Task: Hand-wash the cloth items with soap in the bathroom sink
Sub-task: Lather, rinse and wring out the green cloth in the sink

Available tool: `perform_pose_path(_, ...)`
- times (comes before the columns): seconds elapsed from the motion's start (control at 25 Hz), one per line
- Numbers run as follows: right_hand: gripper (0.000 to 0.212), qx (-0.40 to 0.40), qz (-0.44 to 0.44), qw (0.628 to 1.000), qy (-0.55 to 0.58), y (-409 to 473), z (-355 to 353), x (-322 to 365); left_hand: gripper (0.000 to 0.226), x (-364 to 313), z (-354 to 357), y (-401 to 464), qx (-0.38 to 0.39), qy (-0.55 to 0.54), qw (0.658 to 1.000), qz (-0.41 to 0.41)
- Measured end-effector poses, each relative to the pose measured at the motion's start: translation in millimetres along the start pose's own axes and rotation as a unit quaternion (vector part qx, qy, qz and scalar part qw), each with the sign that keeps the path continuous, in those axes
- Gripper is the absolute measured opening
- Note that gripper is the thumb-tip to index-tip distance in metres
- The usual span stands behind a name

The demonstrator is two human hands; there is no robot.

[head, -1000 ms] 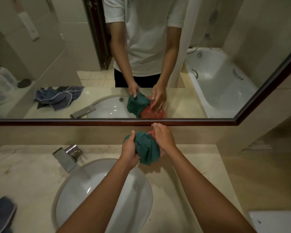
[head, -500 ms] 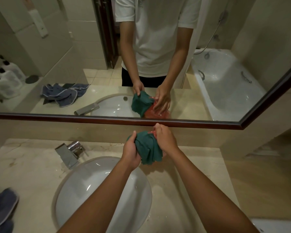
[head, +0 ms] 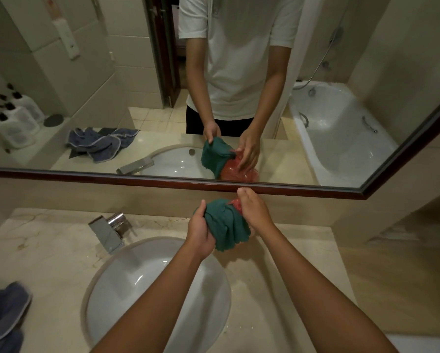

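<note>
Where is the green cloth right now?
In the head view, the green cloth is bunched between the left hand and the right hand, above the back right rim of the sink, just below the mirror frame.

Bare forearms; white short-sleeved shirt [head: 235, 47], dark trousers [head: 196, 123].

A bunched green cloth [head: 225, 225] hangs above the white sink's [head: 117, 289] far rim, against a red soap pouch [head: 236, 204]; blue cloths [head: 2, 317] lie crumpled left.
</note>
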State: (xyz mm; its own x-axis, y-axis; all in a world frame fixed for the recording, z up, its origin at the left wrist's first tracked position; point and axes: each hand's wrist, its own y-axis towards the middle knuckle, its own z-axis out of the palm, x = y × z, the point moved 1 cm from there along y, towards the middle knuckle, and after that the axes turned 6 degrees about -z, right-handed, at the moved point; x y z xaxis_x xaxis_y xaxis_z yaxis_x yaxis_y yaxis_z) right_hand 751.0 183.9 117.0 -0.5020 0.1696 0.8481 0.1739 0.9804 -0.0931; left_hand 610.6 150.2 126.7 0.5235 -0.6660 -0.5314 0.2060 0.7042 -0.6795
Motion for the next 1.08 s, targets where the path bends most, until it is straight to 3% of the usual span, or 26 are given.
perform_pose_path(0.08, 0.039, -0.042, -0.003, 0.999, -0.003, -12, 4, 6, 0.055, -4, -9, -8, -0.018, 0.016, 1.0, 0.011)
perform_pose_path(0.24, 0.038, -0.158, -0.095, 0.983, 0.004, -55, 17, 31, 0.051, -15, -32, -33, -0.029, 0.034, 0.998, 0.04)
perform_pose_path(0.4, 0.036, -0.046, -0.005, 0.978, 0.203, -86, 49, 58, 0.053, -35, -52, -57, 0.006, 0.032, 0.997, 0.071)
perform_pose_path(0.56, 0.056, 0.043, 0.169, 0.892, 0.418, -104, 89, 64, 0.056, -58, -69, -77, 0.048, 0.055, 0.994, 0.081)
perform_pose_path(0.68, 0.061, 0.055, 0.21, 0.838, 0.501, -116, 111, 75, 0.056, -69, -92, -84, 0.048, 0.068, 0.993, 0.08)
perform_pose_path(0.88, 0.028, -0.053, 0.142, 0.871, 0.468, -122, 134, 99, 0.045, -79, -143, -91, 0.027, 0.157, 0.983, 0.087)
perform_pose_path(1.0, 0.026, -0.099, 0.094, 0.892, 0.43, -125, 138, 116, 0.043, -82, -166, -92, -0.016, 0.225, 0.97, 0.093)
perform_pose_path(1.08, 0.032, -0.115, 0.082, 0.925, 0.352, -129, 150, 124, 0.05, -84, -173, -90, -0.038, 0.199, 0.975, 0.096)
